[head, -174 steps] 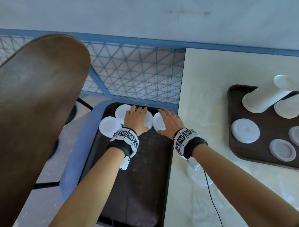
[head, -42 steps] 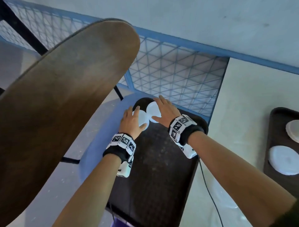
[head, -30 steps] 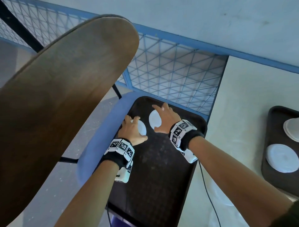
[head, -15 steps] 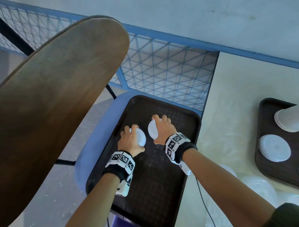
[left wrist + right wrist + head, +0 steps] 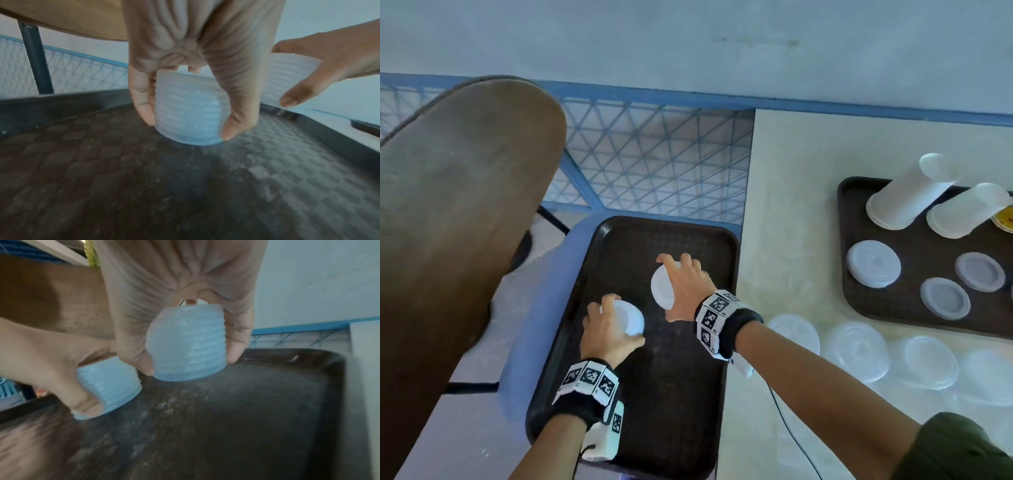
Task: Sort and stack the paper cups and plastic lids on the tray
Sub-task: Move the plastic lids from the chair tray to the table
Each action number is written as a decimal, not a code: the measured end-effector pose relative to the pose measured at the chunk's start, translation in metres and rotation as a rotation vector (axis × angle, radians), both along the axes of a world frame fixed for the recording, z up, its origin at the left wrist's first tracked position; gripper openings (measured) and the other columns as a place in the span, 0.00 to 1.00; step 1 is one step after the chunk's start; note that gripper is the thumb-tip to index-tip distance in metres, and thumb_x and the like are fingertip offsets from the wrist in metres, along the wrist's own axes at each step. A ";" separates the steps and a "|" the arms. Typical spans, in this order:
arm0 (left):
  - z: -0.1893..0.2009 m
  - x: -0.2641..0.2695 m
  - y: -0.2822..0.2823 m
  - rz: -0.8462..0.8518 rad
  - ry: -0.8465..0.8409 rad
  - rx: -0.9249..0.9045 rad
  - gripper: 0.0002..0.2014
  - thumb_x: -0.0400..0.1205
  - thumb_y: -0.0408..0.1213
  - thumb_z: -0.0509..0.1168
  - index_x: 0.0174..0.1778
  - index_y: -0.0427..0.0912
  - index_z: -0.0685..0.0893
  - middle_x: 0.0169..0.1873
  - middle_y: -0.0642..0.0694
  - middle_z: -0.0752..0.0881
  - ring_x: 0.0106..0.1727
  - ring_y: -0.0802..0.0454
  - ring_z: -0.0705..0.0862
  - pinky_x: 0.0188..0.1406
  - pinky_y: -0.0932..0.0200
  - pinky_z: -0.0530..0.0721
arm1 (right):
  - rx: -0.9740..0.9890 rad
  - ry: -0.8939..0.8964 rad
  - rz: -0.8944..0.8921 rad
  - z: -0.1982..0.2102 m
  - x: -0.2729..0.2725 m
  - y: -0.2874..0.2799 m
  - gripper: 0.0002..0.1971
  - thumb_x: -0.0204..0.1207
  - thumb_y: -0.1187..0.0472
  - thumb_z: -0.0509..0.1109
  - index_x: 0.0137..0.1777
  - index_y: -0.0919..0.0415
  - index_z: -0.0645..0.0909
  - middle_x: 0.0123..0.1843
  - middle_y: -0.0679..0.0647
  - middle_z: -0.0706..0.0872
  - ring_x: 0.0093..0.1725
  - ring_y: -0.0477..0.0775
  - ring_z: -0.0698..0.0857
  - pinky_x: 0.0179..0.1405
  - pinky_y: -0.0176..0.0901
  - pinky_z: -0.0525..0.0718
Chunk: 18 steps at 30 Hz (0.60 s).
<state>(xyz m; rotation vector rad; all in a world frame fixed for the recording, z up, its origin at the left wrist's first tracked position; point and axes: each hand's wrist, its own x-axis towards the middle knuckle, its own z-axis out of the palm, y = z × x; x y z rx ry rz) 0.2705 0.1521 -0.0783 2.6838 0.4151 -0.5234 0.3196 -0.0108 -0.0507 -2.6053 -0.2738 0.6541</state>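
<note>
Two ribbed stacks of lids ride above the dark tray (image 5: 599,246), one gripped by the left hand (image 5: 607,330) and one by the right hand (image 5: 683,289), and loose lids could slip from either stack if a grip slackens.

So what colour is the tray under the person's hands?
Dark brown tray, with a fine checked texture; clearest in the head view.

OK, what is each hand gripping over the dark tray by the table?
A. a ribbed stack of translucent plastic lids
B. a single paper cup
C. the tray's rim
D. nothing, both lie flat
A: the left hand and the right hand each curl round a ribbed stack of translucent plastic lids above the dark brown textured tray.
</note>
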 end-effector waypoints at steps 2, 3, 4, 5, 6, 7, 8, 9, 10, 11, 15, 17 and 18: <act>0.012 0.000 -0.011 -0.027 -0.037 -0.007 0.43 0.59 0.39 0.81 0.67 0.45 0.66 0.62 0.36 0.72 0.61 0.34 0.76 0.56 0.42 0.79 | 0.043 -0.029 -0.054 0.015 -0.007 -0.021 0.49 0.57 0.58 0.82 0.75 0.51 0.57 0.69 0.62 0.68 0.67 0.66 0.71 0.62 0.60 0.79; 0.018 0.002 -0.016 -0.035 -0.063 -0.017 0.43 0.58 0.39 0.81 0.67 0.45 0.67 0.62 0.36 0.72 0.60 0.33 0.76 0.56 0.42 0.79 | 0.062 -0.045 -0.080 0.023 -0.009 -0.032 0.49 0.57 0.58 0.82 0.76 0.51 0.57 0.69 0.62 0.68 0.68 0.66 0.71 0.61 0.60 0.79; 0.026 0.004 -0.023 -0.044 -0.088 -0.033 0.42 0.58 0.38 0.81 0.67 0.45 0.67 0.62 0.35 0.72 0.60 0.32 0.76 0.56 0.41 0.78 | 0.079 -0.062 -0.113 0.030 -0.013 -0.045 0.49 0.57 0.58 0.82 0.76 0.51 0.57 0.69 0.62 0.68 0.68 0.66 0.71 0.61 0.60 0.79; 0.035 0.005 -0.037 -0.068 -0.111 -0.051 0.42 0.58 0.37 0.81 0.67 0.45 0.67 0.62 0.35 0.72 0.60 0.32 0.76 0.57 0.41 0.78 | 0.099 -0.082 -0.161 0.038 -0.020 -0.064 0.49 0.57 0.59 0.82 0.76 0.52 0.57 0.69 0.62 0.68 0.68 0.66 0.71 0.60 0.60 0.79; 0.043 0.007 -0.048 -0.091 -0.136 -0.067 0.42 0.58 0.37 0.81 0.67 0.45 0.68 0.62 0.35 0.72 0.61 0.32 0.76 0.58 0.41 0.77 | 0.118 -0.098 -0.202 0.045 -0.025 -0.080 0.49 0.57 0.59 0.81 0.76 0.52 0.58 0.69 0.62 0.68 0.67 0.66 0.71 0.60 0.60 0.79; 0.052 0.008 -0.066 -0.124 -0.156 -0.081 0.43 0.58 0.36 0.81 0.67 0.44 0.68 0.62 0.35 0.72 0.61 0.32 0.75 0.59 0.41 0.76 | 0.128 -0.123 -0.250 0.052 -0.033 -0.104 0.49 0.57 0.59 0.81 0.76 0.52 0.58 0.68 0.62 0.68 0.66 0.66 0.72 0.61 0.60 0.79; 0.060 0.011 -0.081 -0.152 -0.171 -0.090 0.43 0.58 0.36 0.81 0.68 0.44 0.68 0.62 0.34 0.72 0.62 0.32 0.75 0.60 0.41 0.75 | 0.131 -0.141 -0.286 0.056 -0.040 -0.123 0.49 0.57 0.59 0.81 0.76 0.53 0.58 0.67 0.62 0.69 0.65 0.66 0.72 0.61 0.60 0.79; 0.068 0.012 -0.098 -0.185 -0.183 -0.098 0.43 0.58 0.36 0.80 0.68 0.44 0.68 0.62 0.34 0.72 0.62 0.33 0.75 0.60 0.42 0.75 | 0.127 -0.154 -0.325 0.060 -0.047 -0.145 0.48 0.57 0.59 0.81 0.76 0.53 0.59 0.66 0.62 0.69 0.64 0.66 0.73 0.61 0.60 0.78; 0.073 0.013 -0.122 -0.228 -0.191 -0.112 0.43 0.59 0.36 0.80 0.69 0.43 0.68 0.61 0.34 0.72 0.62 0.33 0.75 0.60 0.43 0.76 | 0.122 -0.168 -0.370 0.064 -0.058 -0.173 0.47 0.57 0.59 0.81 0.76 0.53 0.59 0.65 0.62 0.70 0.64 0.66 0.73 0.61 0.60 0.78; 0.077 0.013 -0.142 -0.263 -0.192 -0.127 0.43 0.59 0.37 0.80 0.69 0.43 0.68 0.61 0.34 0.73 0.62 0.34 0.75 0.59 0.44 0.76 | 0.118 -0.170 -0.408 0.066 -0.066 -0.196 0.47 0.57 0.59 0.81 0.75 0.53 0.59 0.64 0.62 0.70 0.64 0.65 0.73 0.61 0.60 0.78; 0.085 -0.003 -0.242 -0.414 -0.205 -0.197 0.42 0.59 0.39 0.80 0.68 0.43 0.69 0.62 0.36 0.73 0.64 0.35 0.74 0.59 0.48 0.75 | 0.059 -0.202 -0.570 0.071 -0.117 -0.299 0.47 0.57 0.58 0.81 0.75 0.53 0.59 0.64 0.62 0.69 0.65 0.66 0.72 0.61 0.58 0.77; 0.088 -0.023 -0.292 -0.455 -0.195 -0.238 0.42 0.61 0.38 0.80 0.69 0.43 0.67 0.63 0.36 0.72 0.64 0.36 0.74 0.60 0.48 0.74 | 0.032 -0.201 -0.624 0.071 -0.146 -0.346 0.47 0.56 0.59 0.81 0.75 0.52 0.59 0.65 0.62 0.70 0.66 0.66 0.72 0.61 0.59 0.76; 0.090 -0.032 -0.313 -0.486 -0.199 -0.255 0.41 0.61 0.38 0.80 0.69 0.42 0.67 0.62 0.36 0.72 0.64 0.36 0.74 0.60 0.47 0.74 | 0.024 -0.195 -0.641 0.071 -0.158 -0.366 0.48 0.56 0.59 0.82 0.75 0.52 0.59 0.65 0.62 0.70 0.66 0.66 0.72 0.62 0.59 0.76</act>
